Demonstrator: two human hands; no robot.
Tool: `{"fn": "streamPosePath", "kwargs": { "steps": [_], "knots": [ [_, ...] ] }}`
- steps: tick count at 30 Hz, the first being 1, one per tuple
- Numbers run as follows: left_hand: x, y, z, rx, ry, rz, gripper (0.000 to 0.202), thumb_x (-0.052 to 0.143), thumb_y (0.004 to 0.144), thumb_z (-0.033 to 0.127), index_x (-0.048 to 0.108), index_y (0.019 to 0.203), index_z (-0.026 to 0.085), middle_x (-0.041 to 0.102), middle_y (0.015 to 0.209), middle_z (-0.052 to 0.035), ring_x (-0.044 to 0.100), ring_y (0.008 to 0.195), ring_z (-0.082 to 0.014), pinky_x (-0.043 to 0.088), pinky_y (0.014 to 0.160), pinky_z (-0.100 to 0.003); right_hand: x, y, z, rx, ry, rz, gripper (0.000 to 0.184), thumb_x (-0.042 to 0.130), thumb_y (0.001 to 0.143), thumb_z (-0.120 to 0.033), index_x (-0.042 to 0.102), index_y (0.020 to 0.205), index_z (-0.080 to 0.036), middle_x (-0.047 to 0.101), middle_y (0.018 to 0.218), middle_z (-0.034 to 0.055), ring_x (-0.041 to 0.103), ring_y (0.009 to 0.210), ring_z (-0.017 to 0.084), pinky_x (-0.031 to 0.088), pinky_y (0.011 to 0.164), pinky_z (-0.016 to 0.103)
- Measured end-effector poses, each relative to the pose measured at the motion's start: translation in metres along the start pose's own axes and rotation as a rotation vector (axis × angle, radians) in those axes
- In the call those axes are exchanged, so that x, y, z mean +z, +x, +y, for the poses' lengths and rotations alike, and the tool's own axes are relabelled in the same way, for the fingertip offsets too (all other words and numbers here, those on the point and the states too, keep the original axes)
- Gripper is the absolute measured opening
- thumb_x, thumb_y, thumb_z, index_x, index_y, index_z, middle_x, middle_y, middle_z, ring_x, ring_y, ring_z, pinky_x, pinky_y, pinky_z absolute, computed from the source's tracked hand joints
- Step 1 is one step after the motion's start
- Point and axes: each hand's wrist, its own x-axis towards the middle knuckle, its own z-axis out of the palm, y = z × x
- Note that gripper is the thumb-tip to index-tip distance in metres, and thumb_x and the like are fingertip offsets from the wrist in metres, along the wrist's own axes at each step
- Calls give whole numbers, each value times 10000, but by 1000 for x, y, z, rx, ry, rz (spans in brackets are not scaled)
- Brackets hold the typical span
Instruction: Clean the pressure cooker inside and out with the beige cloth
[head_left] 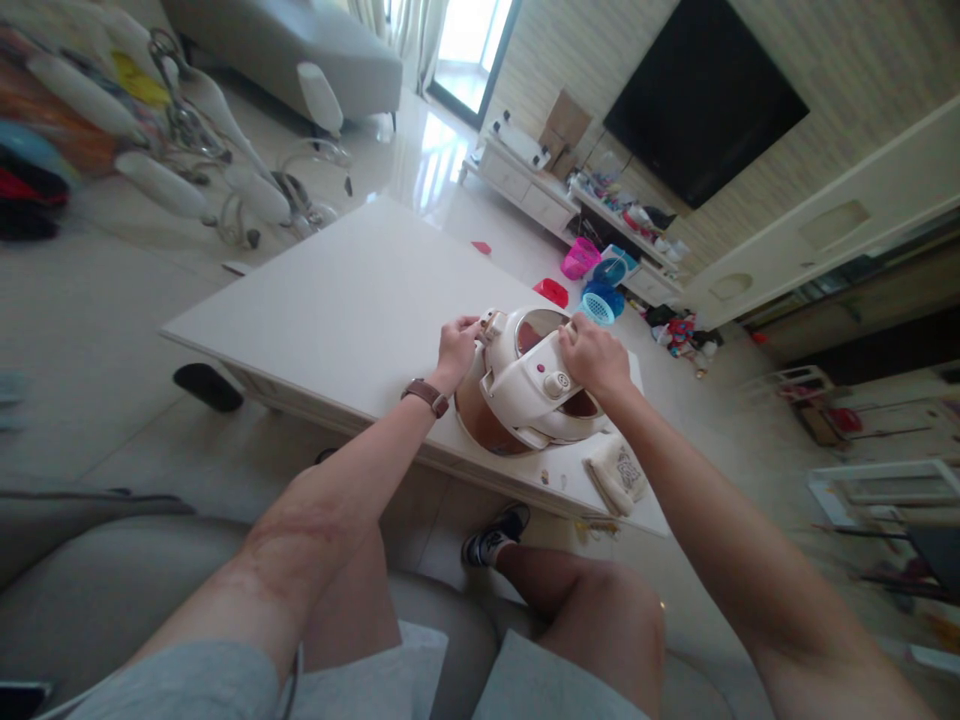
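Note:
A cream and copper-coloured pressure cooker (487, 418) stands at the near right part of the white table. Its lid (525, 385) is on top, with a broad cream bar across it that carries a round knob (556, 384) and a small red button. My left hand (456, 350) is closed at the far left edge of the cooker, around a side handle mostly hidden by the fingers. Over the far right end of the lid's bar, my right hand (596, 355) is closed, its fingertips partly out of sight. A folded beige cloth (616, 475) lies right of the cooker.
The white table (337, 320) stretches away to the left. Beyond it on the floor are a pink basket (580, 258), blue baskets (606, 300) and a red item (551, 292). A TV cabinet (525, 195) stands by the far wall. My legs are under the table's near edge.

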Motion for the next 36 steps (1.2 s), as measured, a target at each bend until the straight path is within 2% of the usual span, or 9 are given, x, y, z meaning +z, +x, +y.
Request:
{"fn": "streamPosePath", "kwargs": {
  "steps": [12, 21, 30, 36],
  "knots": [
    [0, 0, 0, -8, -7, 1, 170, 664, 788, 304, 738, 878, 181, 736, 841, -63, 623, 748, -177, 461, 676, -292, -3, 0, -6, 77, 55, -3, 468, 353, 1036, -507, 629, 1255, -199, 740, 1120, 216, 698, 964, 367, 497, 810, 449],
    [1, 0, 0, -12, -8, 7, 174, 653, 801, 295, 733, 898, 176, 739, 860, -60, 627, 761, -171, 466, 682, -286, 0, 1, -4, 74, 49, 19, 429, 384, 1035, -481, 629, 1248, -201, 742, 1103, 202, 702, 970, 361, 494, 829, 440],
    [1, -1, -2, -4, -10, -2, 167, 634, 840, 285, 720, 932, 175, 748, 902, -65, 641, 774, -169, 473, 692, -290, 4, 4, 6, -24, 68, 44, 338, 466, 994, -429, 620, 1203, -214, 748, 1108, 179, 678, 952, 355, 459, 804, 403],
    [1, -2, -1, -13, -13, -7, 172, 618, 864, 279, 726, 950, 176, 752, 925, -67, 640, 768, -163, 477, 688, -287, 7, 7, 13, -91, 83, 60, 337, 459, 992, -412, 612, 1205, -201, 743, 1139, 176, 666, 974, 344, 452, 822, 393]
  ]
}}
